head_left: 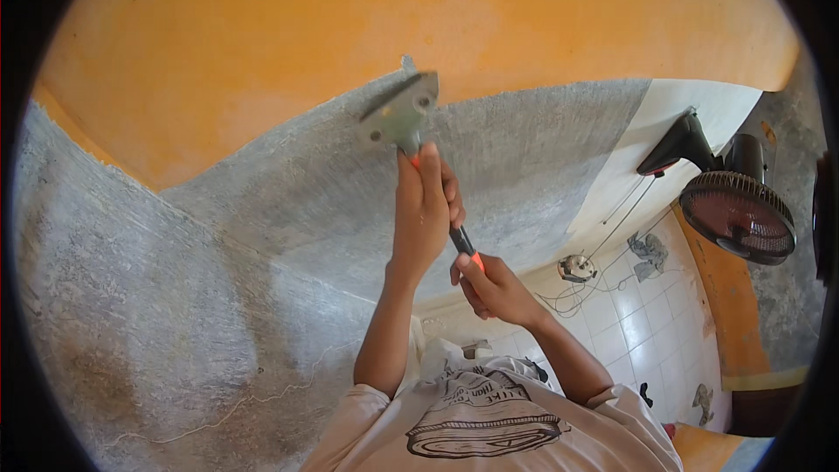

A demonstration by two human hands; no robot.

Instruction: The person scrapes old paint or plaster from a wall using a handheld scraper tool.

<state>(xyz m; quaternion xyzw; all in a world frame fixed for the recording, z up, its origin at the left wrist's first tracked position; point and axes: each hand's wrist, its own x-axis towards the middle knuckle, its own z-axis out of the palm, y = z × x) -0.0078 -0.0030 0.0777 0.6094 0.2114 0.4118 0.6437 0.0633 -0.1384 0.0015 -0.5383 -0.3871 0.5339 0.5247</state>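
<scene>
Both my hands grip a long-handled scraper (401,115) with a wide metal head and a black and orange handle. My left hand (426,210) wraps the handle just below the head. Lower down, near the handle's end, my right hand (490,285) is closed around it. The blade lies at or close to the edge where orange paint (262,78) meets bare grey wall (511,151); whether it touches cannot be told. A small grey notch in the orange paint shows just above the head.
A black wall fan (737,216) is mounted at the right. Below it, a cable reel (577,269) with loose cord lies near the wall on the white tiled floor (609,341). Grey rags (647,254) are on the floor. Another grey wall (164,314) meets this one at the left.
</scene>
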